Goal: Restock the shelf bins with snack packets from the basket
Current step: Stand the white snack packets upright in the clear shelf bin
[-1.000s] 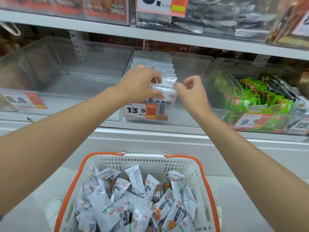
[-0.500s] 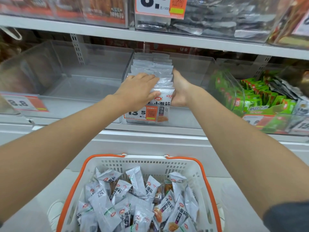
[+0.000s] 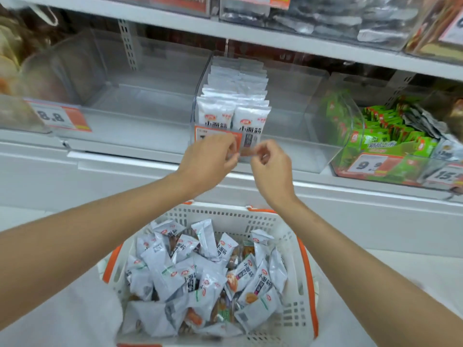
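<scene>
A clear shelf bin point(image 3: 290, 149) in the middle holds two upright rows of white snack packets point(image 3: 233, 96). My left hand point(image 3: 210, 159) and my right hand point(image 3: 271, 164) hover side by side just in front of the bin's front wall, over its orange price label. Their fingers are loosely curled and I see nothing held in either. Below my forearms stands the white basket point(image 3: 250, 219) with orange handles, and several loose white snack packets point(image 3: 200, 271) lie heaped inside it.
A clear bin point(image 3: 140, 96) with nothing in it stands to the left, behind an 8.8 price tag point(image 3: 60, 117). Green packets point(image 3: 380, 136) fill the bin to the right. The upper shelf point(image 3: 275, 41) carries silver packets. A white ledge point(image 3: 125, 176) runs under the bins.
Both hands have drawn back out of the middle bin and down to its front. Before that they set a packet at the front of the rows and pressed on them. The view has tilted down a little.
</scene>
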Demonstrator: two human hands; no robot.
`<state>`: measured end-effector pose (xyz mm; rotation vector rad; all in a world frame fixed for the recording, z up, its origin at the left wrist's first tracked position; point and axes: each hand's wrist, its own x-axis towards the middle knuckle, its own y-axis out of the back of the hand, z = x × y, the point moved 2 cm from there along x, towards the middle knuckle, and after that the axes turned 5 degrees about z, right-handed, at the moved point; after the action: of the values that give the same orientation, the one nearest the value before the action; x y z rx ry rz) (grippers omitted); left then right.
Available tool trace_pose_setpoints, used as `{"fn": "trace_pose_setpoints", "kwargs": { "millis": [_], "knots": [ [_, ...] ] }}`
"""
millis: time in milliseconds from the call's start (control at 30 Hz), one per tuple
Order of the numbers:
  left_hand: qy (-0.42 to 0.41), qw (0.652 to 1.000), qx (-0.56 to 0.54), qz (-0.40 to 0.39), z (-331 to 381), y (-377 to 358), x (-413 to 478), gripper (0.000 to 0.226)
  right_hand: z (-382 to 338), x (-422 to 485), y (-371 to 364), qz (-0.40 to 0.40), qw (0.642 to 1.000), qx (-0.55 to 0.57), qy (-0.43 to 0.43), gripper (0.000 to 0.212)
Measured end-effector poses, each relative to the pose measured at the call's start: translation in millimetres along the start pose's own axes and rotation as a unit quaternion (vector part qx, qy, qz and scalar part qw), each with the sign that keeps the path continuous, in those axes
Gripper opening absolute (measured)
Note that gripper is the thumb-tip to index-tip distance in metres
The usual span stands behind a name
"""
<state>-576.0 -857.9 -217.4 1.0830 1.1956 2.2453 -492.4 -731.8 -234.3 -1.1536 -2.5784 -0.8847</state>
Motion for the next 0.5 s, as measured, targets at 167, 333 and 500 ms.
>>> {"fn": "trace_pose_setpoints", "kwargs": {
  "millis": [167,333,500],
  "knots": [
    [0.108,0.948,-0.007,-0.299,-40.4,-44.0,-75.9,0.021,79.3,-56.5,-32.9,-0.299,0.927,-0.212,-0.080,0.013],
    [0.093,0.886,0.062,-0.450,-62.5,-69.0,-110.8,0.011,164.3,-103.7,-40.0,-0.501,0.781,-0.363,-0.083,0.016],
    [0.089,0.867,0.082,-0.484,-69.5,-78.4,-113.7,0.017,223.5,-153.5,-51.9,-0.585,0.657,-0.473,-0.048,0.046]
  ]
}}
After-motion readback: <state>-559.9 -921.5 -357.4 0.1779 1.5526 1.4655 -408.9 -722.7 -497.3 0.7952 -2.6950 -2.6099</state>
